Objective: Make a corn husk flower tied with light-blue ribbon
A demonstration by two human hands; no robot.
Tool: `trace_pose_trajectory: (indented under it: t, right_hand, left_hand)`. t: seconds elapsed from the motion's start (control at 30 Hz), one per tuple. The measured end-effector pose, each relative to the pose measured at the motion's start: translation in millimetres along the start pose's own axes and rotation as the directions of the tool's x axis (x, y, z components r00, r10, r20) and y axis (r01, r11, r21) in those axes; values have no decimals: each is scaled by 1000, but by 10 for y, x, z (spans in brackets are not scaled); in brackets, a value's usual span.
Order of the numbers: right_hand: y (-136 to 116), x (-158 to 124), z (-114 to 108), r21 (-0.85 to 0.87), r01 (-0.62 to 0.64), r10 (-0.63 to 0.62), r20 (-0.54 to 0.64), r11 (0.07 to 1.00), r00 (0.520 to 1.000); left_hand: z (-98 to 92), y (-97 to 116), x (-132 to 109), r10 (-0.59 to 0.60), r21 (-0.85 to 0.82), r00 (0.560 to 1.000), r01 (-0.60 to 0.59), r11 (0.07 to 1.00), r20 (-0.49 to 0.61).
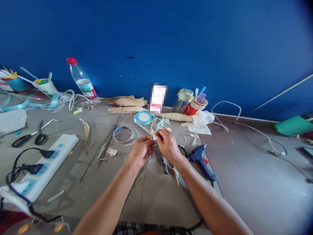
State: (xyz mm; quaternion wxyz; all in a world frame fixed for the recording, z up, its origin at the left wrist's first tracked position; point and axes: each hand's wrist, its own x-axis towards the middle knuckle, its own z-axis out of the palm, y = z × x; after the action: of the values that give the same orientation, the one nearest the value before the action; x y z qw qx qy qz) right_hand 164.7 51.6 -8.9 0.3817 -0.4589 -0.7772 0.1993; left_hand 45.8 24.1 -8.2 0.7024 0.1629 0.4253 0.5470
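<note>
My left hand (141,150) and my right hand (168,145) meet over the middle of the table, fingertips almost touching. Both pinch a small cream-coloured piece of dried husk (154,134) between thumb and fingers; its lower part is hidden by the fingers. Just beyond them sits a roll of light-blue ribbon (143,117). A roll of clear tape (123,134) lies left of my left hand. Under my right wrist is a utility knife (165,165), and a blue hot glue gun (202,163) rests to the right of that arm.
Thin wires (107,140) lie left of centre. Farther left are black scissors (40,133) and a white power strip (46,166) with plugs. Along the blue wall stand a water bottle (81,78), dried husks (129,101), a glass jar (183,99) and a red cup (195,107).
</note>
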Motion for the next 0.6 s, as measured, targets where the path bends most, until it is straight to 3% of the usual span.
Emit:
trace_pose_trajectory:
  t: [0.27, 0.5, 0.6]
  right_hand:
    - [-1, -9, 10, 69, -28, 27, 17, 997, 999]
    - [65, 28, 51, 242, -181, 173, 52, 953, 983]
    - [70, 31, 69, 224, -148, 142, 42, 963, 989]
  left_hand:
    - [5, -23, 9, 30, 23, 1000, -30, 999, 11]
    - [34, -23, -17, 99, 160, 994, -89, 983, -53]
    - [22, -32, -7, 94, 165, 994, -84, 983, -54]
